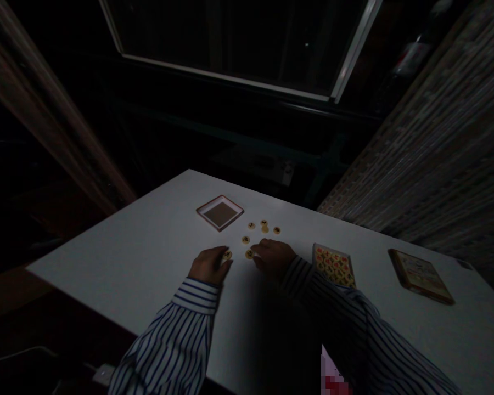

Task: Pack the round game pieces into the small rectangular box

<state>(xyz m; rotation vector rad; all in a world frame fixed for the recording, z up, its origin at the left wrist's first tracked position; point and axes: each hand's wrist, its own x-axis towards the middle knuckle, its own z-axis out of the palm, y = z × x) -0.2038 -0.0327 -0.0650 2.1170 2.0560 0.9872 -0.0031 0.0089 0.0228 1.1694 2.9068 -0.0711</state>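
Several round, pale wooden pieces with dark marks lie loose on a white table (156, 241). My left hand (209, 265) rests at the table, thumb and fingers apart around the side of one piece (228, 255). My right hand (273, 257) is beside another piece (249, 254), its thumb and fingertips at that piece's right edge. Just beyond the hands lies one more piece (246, 240). Farther back are a piece (251, 225), a pair touching each other (264, 226) and one to the right (276, 230).
An empty shallow square tray (201, 213) stands behind the pieces. Right of my right arm, a box (351, 262) holds rows of red-marked and dark-marked pieces. A flat brown box or book (422, 276) lies at the far right. Curtains (428, 126) hang beside the table.
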